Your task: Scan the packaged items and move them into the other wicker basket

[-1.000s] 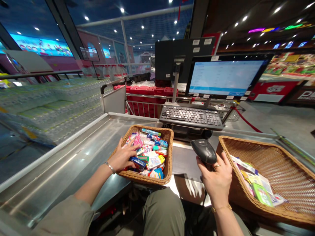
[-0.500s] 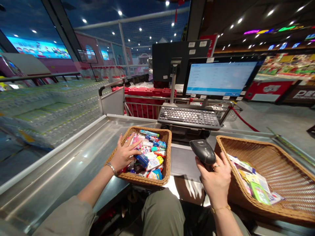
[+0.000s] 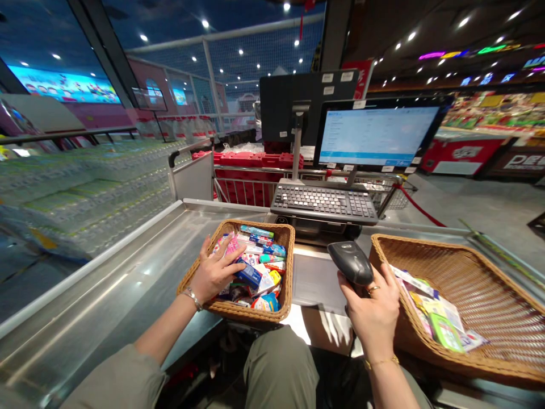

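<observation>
My left hand [image 3: 216,274] reaches over the left rim of a wicker basket [image 3: 288,272] heaped with small colourful packages. Its fingers are spread and lie on the goods, by a pink package [image 3: 230,244] and a dark blue box [image 3: 249,275]; nothing is clearly gripped. My right hand [image 3: 377,309] is wrapped round a black handheld barcode scanner [image 3: 351,262], its head pointing left above the counter. Just right of that hand stands a larger wicker basket [image 3: 502,309]. Several packages lie at its near left end, among them a bright green one [image 3: 446,332].
Behind the baskets are a keyboard [image 3: 323,203] and a lit monitor [image 3: 374,136]. The metal counter [image 3: 128,272] has a raised edge on the left. A metal cart [image 3: 251,190] with red crates stands beyond; stacked bottle packs [image 3: 85,187] are at far left.
My left hand has shifted slightly, and the dark blue box beside its fingers lies a little differently. My right hand keeps the scanner in the same place. The view has turned slightly.
</observation>
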A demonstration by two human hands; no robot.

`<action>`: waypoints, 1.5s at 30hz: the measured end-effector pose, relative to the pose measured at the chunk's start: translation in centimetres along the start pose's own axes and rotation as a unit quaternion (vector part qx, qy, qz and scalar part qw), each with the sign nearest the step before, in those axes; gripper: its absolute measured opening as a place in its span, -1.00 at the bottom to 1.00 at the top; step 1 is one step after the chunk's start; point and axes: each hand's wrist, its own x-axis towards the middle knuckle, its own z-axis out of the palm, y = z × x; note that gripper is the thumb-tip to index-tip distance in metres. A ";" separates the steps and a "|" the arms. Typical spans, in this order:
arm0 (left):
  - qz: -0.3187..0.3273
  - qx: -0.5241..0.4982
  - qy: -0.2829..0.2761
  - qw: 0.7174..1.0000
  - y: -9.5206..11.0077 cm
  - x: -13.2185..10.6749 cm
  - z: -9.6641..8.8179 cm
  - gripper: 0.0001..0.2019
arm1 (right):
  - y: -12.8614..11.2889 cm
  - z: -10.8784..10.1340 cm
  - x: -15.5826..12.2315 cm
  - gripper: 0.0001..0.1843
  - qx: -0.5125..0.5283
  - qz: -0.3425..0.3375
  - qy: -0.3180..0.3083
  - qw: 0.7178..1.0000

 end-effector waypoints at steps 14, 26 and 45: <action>0.009 -0.012 -0.101 0.995 0.8 1.3 -0.7 -0.70 | 0.0 -0.1 0.0 -0.57 0.002 -0.007 0.008 1.000; 0.041 -0.086 -0.058 0.994 3.6 4.2 -2.3 -0.85 | 0.0 -0.3 0.1 -0.57 0.005 -0.007 0.004 1.000; -0.008 -0.074 -0.073 0.995 0.4 0.9 -0.5 -0.90 | 0.0 -0.4 0.0 -0.55 0.006 0.004 0.010 1.000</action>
